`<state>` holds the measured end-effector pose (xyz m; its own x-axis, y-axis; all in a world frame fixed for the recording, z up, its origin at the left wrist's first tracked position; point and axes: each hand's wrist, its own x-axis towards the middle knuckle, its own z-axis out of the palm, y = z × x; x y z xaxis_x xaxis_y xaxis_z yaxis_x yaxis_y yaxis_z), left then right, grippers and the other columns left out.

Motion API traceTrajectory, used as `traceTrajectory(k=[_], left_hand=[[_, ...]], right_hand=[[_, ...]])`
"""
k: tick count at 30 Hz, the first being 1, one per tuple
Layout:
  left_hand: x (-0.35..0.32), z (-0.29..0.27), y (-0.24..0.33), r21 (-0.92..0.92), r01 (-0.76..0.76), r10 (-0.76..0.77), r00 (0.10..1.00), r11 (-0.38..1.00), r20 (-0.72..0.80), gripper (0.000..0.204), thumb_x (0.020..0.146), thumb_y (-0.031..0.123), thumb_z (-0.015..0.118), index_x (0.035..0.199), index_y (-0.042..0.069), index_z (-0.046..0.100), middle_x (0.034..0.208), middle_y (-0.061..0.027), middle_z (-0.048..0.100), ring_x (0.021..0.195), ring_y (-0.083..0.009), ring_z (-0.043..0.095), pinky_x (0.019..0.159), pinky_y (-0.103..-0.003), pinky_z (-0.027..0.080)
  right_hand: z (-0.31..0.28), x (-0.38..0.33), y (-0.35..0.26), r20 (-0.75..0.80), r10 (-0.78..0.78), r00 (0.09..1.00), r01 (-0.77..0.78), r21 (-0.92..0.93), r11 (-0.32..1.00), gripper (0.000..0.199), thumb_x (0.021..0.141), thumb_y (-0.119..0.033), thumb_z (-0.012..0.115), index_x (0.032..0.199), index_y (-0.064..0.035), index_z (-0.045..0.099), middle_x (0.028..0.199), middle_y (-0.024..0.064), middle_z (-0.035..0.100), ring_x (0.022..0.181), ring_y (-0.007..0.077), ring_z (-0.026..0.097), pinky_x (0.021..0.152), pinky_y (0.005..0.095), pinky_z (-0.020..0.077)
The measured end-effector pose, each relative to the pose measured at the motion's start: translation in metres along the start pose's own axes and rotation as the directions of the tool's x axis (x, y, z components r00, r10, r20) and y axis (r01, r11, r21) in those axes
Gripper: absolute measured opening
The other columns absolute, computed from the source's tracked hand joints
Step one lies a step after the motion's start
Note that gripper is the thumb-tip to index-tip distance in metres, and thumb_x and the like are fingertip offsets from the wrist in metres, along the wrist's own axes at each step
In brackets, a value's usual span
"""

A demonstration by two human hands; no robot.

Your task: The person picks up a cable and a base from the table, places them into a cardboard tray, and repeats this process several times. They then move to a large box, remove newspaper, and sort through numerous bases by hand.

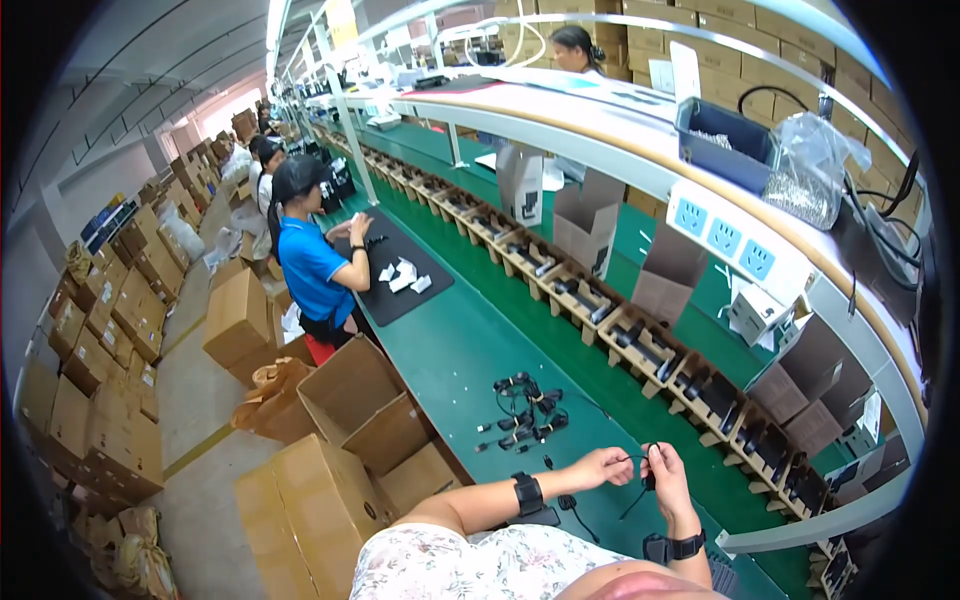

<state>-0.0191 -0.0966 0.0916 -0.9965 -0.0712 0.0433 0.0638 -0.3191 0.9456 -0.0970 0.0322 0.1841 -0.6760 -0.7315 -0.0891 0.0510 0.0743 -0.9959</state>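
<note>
Light bright, fairly even | tube lamps (277, 32) overhead, upper left | far end (222, 118) washed out | shelf (640, 128) top pale, glaring | left hand (602, 468), right hand (668, 478) reasonably sharp | distance soft | fisheye bends shelf, cartons (110, 430) toward rim | corners black

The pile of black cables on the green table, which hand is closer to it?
Left. The left hand is to the right of the pile of black cables and nearer the body; the right hand is farther right, past the left hand.
</note>
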Motion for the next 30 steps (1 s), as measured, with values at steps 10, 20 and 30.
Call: traceTrajectory(k=[10,20,30], left_hand=[[-0.026,-0.008,0.034,-0.186,0.333,-0.234,0.88,0.924,0.414,0.026,0.092,0.029,0.048,0.093,0.003,0.053,0.065,-0.0002,0.053,0.052,-0.0087,0.048,0.051,-0.02,0.039],[-0.025,-0.034,0.021,0.039,0.318,-0.32,0.942,0.947,0.101,0.014,0.09,0.018,0.048,0.083,0.007,0.054,0.06,-0.0012,0.053,0.046,-0.0086,0.05,0.042,-0.021,0.038],[-0.026,-0.04,0.031,0.223,0.187,-0.22,0.966,0.957,0.134,0.01,0.087,0.011,0.05,0.092,0.003,0.051,0.065,-0.0054,0.058,0.051,-0.0125,0.057,0.048,-0.024,0.047]], right_hand=[[0.009,-0.005,-0.009,-0.147,0.062,0.987,0.046,0.636,0.77,0.031,0.092,-0.032,0.046,0.098,-0.0019,0.052,0.07,0.002,0.049,0.061,0.0092,0.045,0.055,0.0231,0.0375],[0.052,-0.023,-0.005,0.403,-0.41,0.819,0.557,-0.73,0.396,0.038,0.076,-0.016,0.062,0.108,0.0017,0.05,0.087,0.0145,0.058,0.078,0.0318,0.055,0.067,0.0377,0.0435],[0.025,-0.031,0.022,0.213,-0.208,0.955,0.277,-0.892,0.358,0.031,0.076,-0.012,0.062,0.104,-0.0041,0.052,0.091,0.0166,0.06,0.082,0.0347,0.058,0.069,0.0397,0.045]])
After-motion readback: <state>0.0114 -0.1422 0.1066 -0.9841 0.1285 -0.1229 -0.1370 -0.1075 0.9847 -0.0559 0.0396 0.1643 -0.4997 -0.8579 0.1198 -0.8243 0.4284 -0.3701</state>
